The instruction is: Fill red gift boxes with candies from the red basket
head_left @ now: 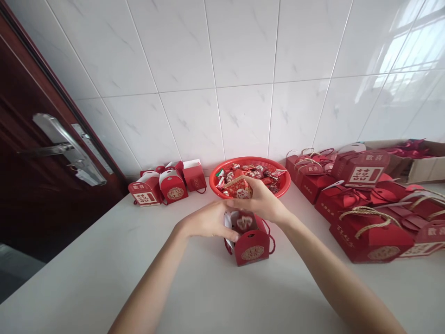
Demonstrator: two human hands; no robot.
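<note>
A small red gift box (253, 248) stands open at the top on the table, with a gold emblem on its end and a red cord loop at its side. My left hand (206, 220) grips its left side, the thumb at the upper edge and the fingertips partly hidden. Pinched in my right hand (262, 200), a red and gold wrapped candy packet (239, 188) is held above the far side of the box. Behind my hands sits a red plastic basket (285, 185) with several wrapped candies (255, 172) in it.
Several red boxes (174, 185) stand at the left near the tiled wall. More red boxes with rope handles (377, 232) are piled at the right, beside a cardboard carton (427, 169). A brown door (34, 185) with a metal handle is at far left.
</note>
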